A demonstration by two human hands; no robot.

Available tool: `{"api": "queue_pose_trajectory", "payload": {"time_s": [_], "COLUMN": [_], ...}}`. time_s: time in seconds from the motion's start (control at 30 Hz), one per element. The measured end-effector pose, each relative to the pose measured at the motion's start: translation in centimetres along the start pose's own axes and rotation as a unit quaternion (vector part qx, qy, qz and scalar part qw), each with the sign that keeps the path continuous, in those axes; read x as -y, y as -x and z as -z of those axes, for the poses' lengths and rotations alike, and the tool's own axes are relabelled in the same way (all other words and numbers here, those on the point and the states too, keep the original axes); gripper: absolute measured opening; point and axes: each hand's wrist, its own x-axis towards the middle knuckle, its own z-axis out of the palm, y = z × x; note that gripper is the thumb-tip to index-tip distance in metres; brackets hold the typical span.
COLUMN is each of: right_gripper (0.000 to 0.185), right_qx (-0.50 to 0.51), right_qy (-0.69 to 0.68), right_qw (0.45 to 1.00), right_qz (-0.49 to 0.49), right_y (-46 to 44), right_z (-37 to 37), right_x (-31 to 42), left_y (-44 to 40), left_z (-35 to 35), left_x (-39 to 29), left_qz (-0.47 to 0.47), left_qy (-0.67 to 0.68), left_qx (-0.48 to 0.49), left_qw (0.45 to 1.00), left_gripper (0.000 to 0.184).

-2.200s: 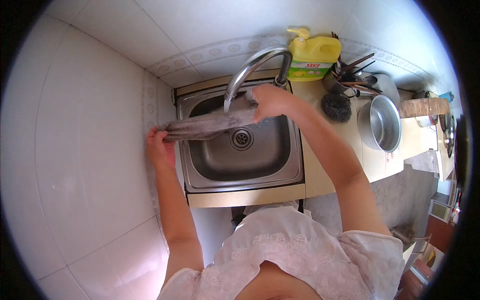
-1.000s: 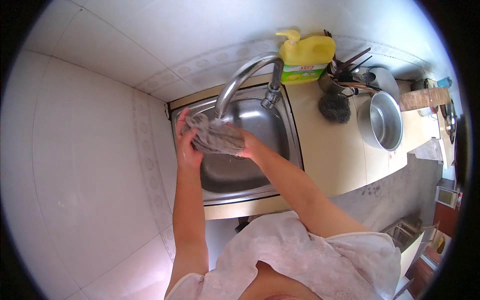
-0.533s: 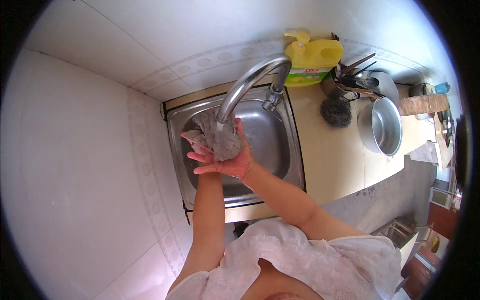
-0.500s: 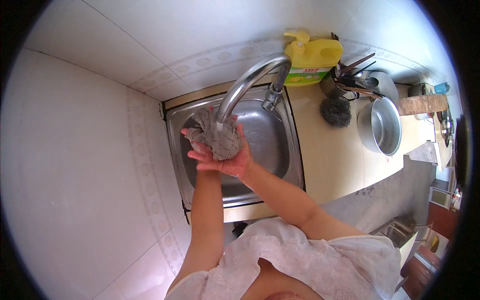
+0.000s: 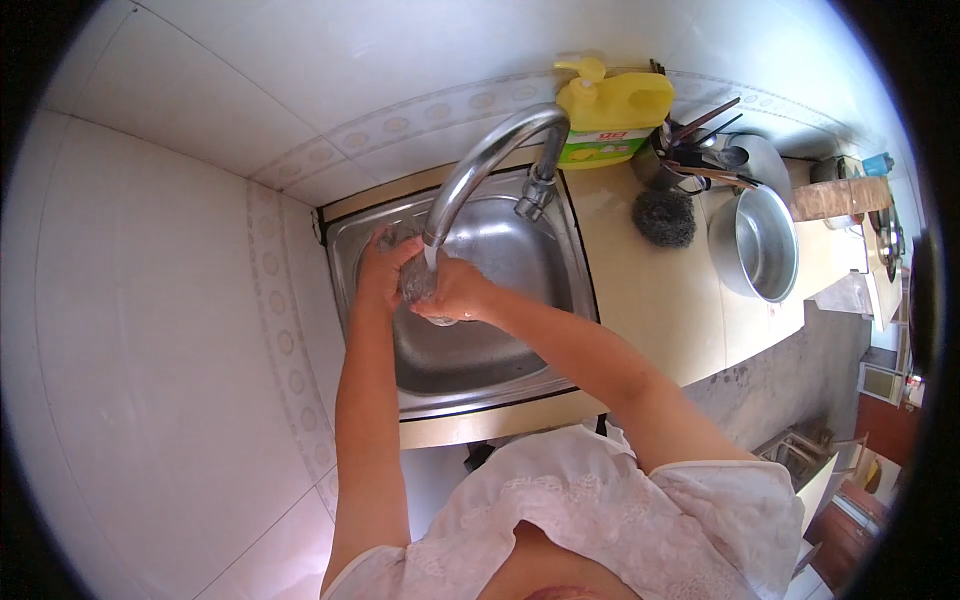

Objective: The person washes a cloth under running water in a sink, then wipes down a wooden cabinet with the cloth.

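Observation:
A wet grey cloth (image 5: 416, 277) is bunched up between my two hands under the curved metal faucet (image 5: 478, 170). Water runs from the spout onto it. My left hand (image 5: 385, 268) grips the cloth from the left side, fingers bent over its top. From the right, my right hand (image 5: 455, 290) is wrapped round the other side of the cloth, and much of the cloth is hidden by the fingers. Both hands are over the left part of the steel sink (image 5: 500, 355).
A yellow pump bottle (image 5: 612, 115) stands behind the counter by the faucet. Right of it are a holder of utensils (image 5: 655, 165), a dark scouring ball (image 5: 664, 218), a metal pot (image 5: 755, 243) and a round wooden board (image 5: 838, 198). A tiled wall (image 5: 160, 300) rises at left.
The cloth, earlier stretched out between my hands and then lying loosely over my open right palm, is now squeezed into a smaller bundle. My left hand has come up on its left side.

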Motion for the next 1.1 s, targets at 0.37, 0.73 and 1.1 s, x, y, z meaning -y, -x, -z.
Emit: {"api": "queue_pose_trajectory", "payload": {"time_s": [0.37, 0.73, 1.1], "right_gripper": [0.070, 0.056, 0.027], "right_qx": [-0.194, -0.137, -0.139], "right_qy": [0.359, -0.159, -0.668], "right_qw": [0.882, 0.971, 0.731], "right_qz": [0.234, -0.117, -0.017], "right_y": [0.7, 1.1, 2.6], "right_z": [0.3, 7.6, -1.3], "right_x": [-5.3, -7.0, -3.3], "left_y": [1.9, 6.6, 9.7], "left_z": [-0.3, -1.7, -4.2], "left_x": [2.4, 2.2, 7.7], "left_qz": [-0.021, -0.418, -0.283], "left_qy": [-0.073, -0.428, 0.037], "left_qx": [-0.011, 0.012, -0.085], "left_qw": [0.997, 0.801, 0.955], "left_gripper": [0.040, 0.037, 0.028]}}
